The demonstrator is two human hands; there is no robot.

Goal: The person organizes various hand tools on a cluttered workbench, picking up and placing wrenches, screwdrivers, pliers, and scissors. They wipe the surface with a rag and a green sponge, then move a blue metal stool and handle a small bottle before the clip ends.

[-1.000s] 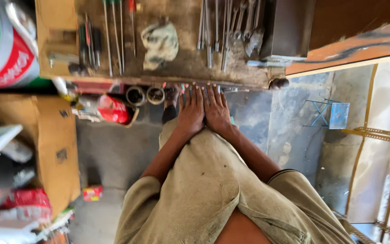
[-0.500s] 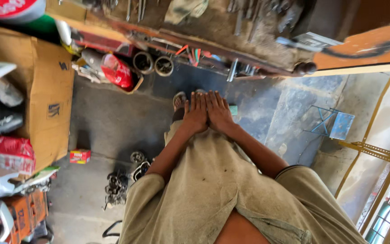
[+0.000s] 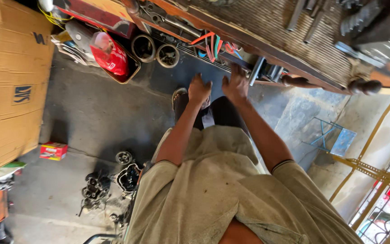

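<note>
Starting at the left edge, a large corrugated cardboard box (image 3: 16, 77) stands on the rough grey concrete floor (image 3: 91, 117), with a small red carton (image 3: 53, 151) lying just beside its lower corner. Further along, a crumpled red plastic bag (image 3: 110, 55) sits in a shallow tray, and two round open-topped metal cans (image 3: 155, 49) stand side by side under the bench. Dark, greasy cast metal engine parts (image 3: 113, 180) lie scattered on the floor near the person's left leg. The left hand (image 3: 198, 89) is held low in front of the body, fingers loosely curled and holding nothing visible. A bundle of orange, red and green wires (image 3: 213, 43) hangs from the bench edge just above it. The right hand (image 3: 234, 84) reaches up to the underside of the worn wooden workbench (image 3: 267, 40), fingertips touching or nearly touching a smooth cylindrical metal bar (image 3: 257, 71); whether the fingers close on it cannot be told. Long steel tools (image 3: 296, 13) lie on the ribbed benchtop. At the right, a small pale blue folding frame (image 3: 332, 138) stands against the wall.
</note>
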